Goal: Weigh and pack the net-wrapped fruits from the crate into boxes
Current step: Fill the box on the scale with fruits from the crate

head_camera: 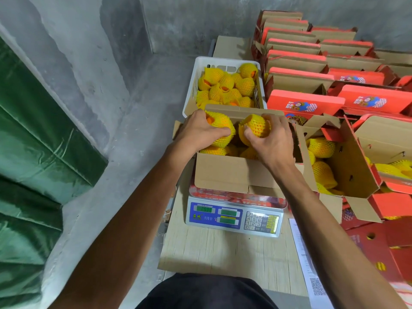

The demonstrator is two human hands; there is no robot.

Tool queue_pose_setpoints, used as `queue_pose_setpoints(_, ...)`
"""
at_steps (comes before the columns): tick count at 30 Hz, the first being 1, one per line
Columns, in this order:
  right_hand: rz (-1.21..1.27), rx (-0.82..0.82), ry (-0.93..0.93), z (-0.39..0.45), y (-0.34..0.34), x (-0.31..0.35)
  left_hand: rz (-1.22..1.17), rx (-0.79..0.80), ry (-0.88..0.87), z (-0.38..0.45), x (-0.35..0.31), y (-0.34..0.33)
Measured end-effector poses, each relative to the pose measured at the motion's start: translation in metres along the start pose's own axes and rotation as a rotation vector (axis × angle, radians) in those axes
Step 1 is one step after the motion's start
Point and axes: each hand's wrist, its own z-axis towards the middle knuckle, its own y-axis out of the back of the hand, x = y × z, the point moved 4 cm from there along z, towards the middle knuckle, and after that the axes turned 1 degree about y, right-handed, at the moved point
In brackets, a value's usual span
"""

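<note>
Left hand point(198, 128): fingers curled round one net-wrapped fruit point(220, 130). Right hand point(270, 139): fingers gripping a second fruit point(255, 127). Both held side by side directly above the open box point(231, 172), which stands on the scale point(234, 216) at the surface's far edge. Crate point(225, 85) just beyond.

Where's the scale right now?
In the head view the scale sits centre frame on the wooden table, under the open cardboard box being filled, with the white crate of netted fruit beyond it.
</note>
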Motion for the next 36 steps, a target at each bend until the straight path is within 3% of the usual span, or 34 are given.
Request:
queue_pose_setpoints(5,-0.231,0.035,0.112,0.004,-0.001,-0.009,-0.007,-0.004,-0.016,-0.002,0.001,-0.001)
queue_pose_setpoints(9,-0.187,0.159,0.100,0.003,-0.006,-0.017,-0.033,-0.002,0.010,-0.001,0.002,0.001)
queue_pose_setpoints(36,-0.046,0.193,0.157,-0.005,-0.016,0.003,-0.147,0.000,-0.063,-0.017,-0.020,-0.013)
